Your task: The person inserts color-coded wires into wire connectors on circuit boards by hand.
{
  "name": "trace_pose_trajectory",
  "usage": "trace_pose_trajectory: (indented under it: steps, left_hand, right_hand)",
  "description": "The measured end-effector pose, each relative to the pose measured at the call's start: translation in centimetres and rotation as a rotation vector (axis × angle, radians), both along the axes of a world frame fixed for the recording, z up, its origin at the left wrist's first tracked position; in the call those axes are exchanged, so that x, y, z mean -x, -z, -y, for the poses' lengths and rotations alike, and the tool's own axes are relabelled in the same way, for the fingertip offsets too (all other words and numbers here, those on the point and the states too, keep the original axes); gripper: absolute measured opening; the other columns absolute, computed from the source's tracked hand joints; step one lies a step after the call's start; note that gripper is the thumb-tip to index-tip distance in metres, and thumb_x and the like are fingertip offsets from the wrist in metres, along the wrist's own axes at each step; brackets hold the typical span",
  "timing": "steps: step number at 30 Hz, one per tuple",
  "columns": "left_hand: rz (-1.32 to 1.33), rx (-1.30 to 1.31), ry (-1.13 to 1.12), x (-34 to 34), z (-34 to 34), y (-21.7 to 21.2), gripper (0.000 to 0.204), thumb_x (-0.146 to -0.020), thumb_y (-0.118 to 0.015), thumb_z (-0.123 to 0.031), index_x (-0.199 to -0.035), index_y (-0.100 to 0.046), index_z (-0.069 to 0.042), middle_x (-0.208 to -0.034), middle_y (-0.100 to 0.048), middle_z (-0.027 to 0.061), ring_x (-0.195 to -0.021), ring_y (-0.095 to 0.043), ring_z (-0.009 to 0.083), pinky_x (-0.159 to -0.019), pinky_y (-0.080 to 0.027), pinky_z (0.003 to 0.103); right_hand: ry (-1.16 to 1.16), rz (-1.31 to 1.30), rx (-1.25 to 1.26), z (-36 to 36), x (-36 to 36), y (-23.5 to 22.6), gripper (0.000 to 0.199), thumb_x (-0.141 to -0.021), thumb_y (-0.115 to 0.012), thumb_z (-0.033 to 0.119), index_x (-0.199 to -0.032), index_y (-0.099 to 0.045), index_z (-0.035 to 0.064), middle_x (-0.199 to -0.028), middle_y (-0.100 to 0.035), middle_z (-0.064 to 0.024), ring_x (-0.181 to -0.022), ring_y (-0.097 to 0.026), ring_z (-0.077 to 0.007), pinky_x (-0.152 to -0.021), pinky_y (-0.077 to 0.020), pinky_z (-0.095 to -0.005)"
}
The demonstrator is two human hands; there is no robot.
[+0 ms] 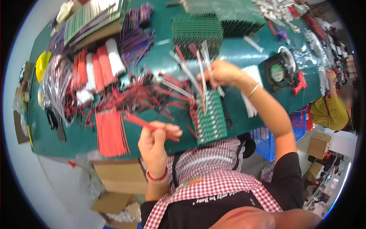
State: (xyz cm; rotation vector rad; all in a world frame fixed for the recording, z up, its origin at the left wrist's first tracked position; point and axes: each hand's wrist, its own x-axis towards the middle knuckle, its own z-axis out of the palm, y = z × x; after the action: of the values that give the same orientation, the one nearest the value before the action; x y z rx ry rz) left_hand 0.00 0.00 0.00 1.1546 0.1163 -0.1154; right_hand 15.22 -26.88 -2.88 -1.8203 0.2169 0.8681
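wire piles [110, 95] crowd left (table [244, 57] barer right)

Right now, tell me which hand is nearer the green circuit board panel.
Right. The right hand sits just above the green circuit board panel, holding white wires over its top edge; the left hand holds a red wire off to its left.

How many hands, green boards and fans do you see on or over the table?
Hands: 2, the left hand pinching red wires, the right hand on white wires.
Green boards: 1.
Fans: 1.
Total: 4.
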Motion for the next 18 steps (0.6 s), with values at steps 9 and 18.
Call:
trace_pose_trajectory:
  steps: [9,18]
  left_hand:
    - [0.016,0.031,-0.061,0.1,0.1,-0.1,0.020,-0.098,-0.057,-0.017,-0.104,-0.054,0.002,-0.089,-0.067,0.0170,-0.076,-0.068,0.0252,-0.072,-0.057,0.036]
    - [0.003,0.040,-0.049,0.0,0.3,0.1,0.018,-0.097,-0.057,-0.016,-0.104,-0.054,0.001,-0.091,-0.068,0.0177,-0.077,-0.068,0.0243,-0.073,-0.058,0.036]
  right_hand:
    - [0.003,-0.034,-0.051,-1.1,-0.4,1.4,0.022,-0.078,-0.077,0.024,-0.072,-0.073,0.0033,-0.046,-0.051,-0.0013,-0.034,-0.034,-0.0069,-0.035,-0.0196,-0.0257]
    - [0.198,0.130,-0.170,0.3,0.3,-0.7,0.024,-0.085,-0.071,0.027,-0.078,-0.071,0.0043,-0.051,-0.053,-0.0005,-0.039,-0.039,-0.0047,-0.038,-0.0245,-0.0245]
